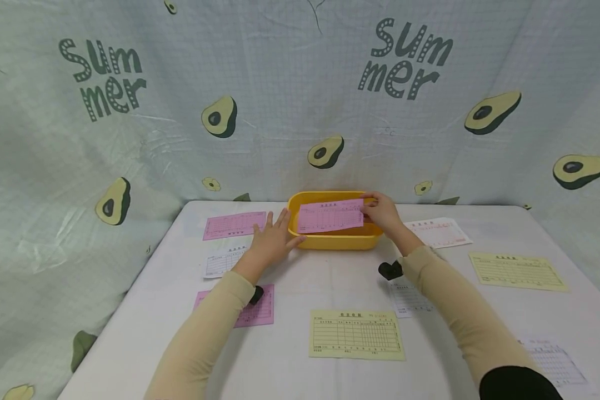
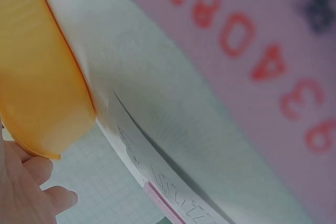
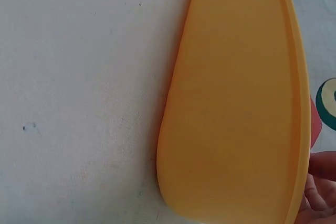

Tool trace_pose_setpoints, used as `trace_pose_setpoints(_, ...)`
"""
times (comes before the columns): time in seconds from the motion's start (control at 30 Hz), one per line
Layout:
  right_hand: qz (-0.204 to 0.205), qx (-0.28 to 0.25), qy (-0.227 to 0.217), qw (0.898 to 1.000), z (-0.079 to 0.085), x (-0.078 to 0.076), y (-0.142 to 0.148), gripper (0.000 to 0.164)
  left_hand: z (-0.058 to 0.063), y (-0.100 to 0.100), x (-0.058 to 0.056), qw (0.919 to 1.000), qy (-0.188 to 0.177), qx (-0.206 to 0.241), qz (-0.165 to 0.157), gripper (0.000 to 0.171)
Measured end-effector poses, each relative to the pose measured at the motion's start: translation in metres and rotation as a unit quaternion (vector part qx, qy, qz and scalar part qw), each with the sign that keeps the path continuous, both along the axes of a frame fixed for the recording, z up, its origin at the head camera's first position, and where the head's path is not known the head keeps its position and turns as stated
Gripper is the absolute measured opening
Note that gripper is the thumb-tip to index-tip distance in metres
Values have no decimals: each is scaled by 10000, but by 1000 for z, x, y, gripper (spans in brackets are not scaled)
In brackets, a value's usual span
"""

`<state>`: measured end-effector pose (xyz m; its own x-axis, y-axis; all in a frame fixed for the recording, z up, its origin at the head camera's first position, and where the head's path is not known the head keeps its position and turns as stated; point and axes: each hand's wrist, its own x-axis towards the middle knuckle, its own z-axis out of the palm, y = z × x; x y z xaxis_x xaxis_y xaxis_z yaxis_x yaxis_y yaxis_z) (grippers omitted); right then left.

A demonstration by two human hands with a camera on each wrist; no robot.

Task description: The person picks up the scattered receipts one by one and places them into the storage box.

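A: What container stood on the counter (image 1: 337,280)?

B: A yellow bin (image 1: 335,243) with rounded corners, set near the far edge, close to the avocado-print cloth (image 1: 260,66).

A: What was in it?

B: A pink form (image 1: 330,216) sat tilted across its opening, print facing the head camera. It covered much of the inside, so I couldn't tell whether it touched the bottom or had anything under it. Some yellow interior showed around it.

A: Who had hold of the form?

B: The right hand (image 1: 382,214) was pinching it by its right edge, at the bin's right end.

A: And the other one?

B: The left hand (image 1: 272,239) had its fingers spread at the bin's left end, with the thumb along the front corner. I couldn't tell how firmly it pressed there.

A: What lay outside the bin?

B: On the left, a far pink sheet (image 1: 234,225), a white sheet (image 1: 225,263) and a near pink sheet (image 1: 260,308), the last partly hidden by the forearm. A yellow sheet (image 1: 356,335) lay in front. On the right were a red-printed sheet (image 1: 440,232), a second yellow sheet (image 1: 517,271) and two pale sheets (image 1: 411,300), one of them partly behind the right sleeve (image 1: 460,311).
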<state>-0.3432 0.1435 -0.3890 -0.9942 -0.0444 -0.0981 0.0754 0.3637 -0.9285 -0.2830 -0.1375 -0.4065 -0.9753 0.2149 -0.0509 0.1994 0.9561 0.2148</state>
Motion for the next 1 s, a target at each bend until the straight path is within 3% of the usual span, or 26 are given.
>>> trace_pose_setpoints(0.7, 128, 1148, 197, 9931, -4, -5, -19, 45, 4, -1, 0, 9999, -37, 108, -2, 90)
trace_pose_setpoints(1.0, 219, 1745, 236, 9841, -6, -8, -23, 41, 1, -2, -3, 10000, -67, 28, -14, 90)
